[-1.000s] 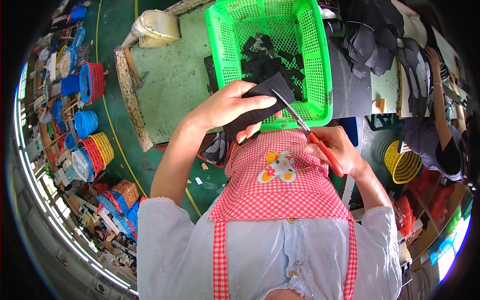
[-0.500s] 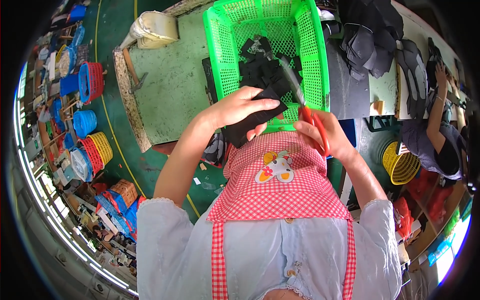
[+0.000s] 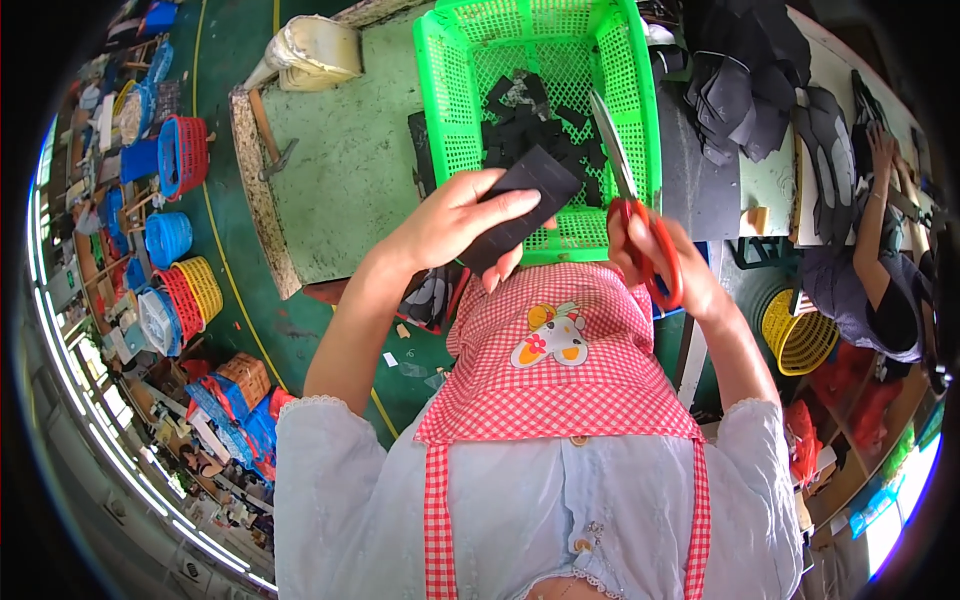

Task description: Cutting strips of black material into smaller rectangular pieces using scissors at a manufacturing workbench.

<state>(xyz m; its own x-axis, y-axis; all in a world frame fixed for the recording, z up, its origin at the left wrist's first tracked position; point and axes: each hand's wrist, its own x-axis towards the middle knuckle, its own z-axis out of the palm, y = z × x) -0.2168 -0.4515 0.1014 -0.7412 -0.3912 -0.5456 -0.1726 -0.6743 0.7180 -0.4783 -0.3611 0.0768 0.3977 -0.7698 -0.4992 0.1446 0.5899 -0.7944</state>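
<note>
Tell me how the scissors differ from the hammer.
The scissors are gripped in the right hand, while the hammer lies near the left edge of the table. The scissors have red handles; the hammer's is brown. The scissors' blades point away from the person, whereas the hammer's head is at its nearer end. Both are hand tools with metal working ends.

We see our left forearm [image 3: 355, 320] rising obliquely inward from the lower left; the left hand [image 3: 452, 216] maintains a firm grip, thumb [image 3: 515, 204] laid nearly straight on top, fingers [image 3: 492, 278] curled beneath with their tips visible. Our right forearm [image 3: 742, 350] slants upward and leftward to the right hand [image 3: 696, 272], which is bent in a grip, well apart from the left.
</note>
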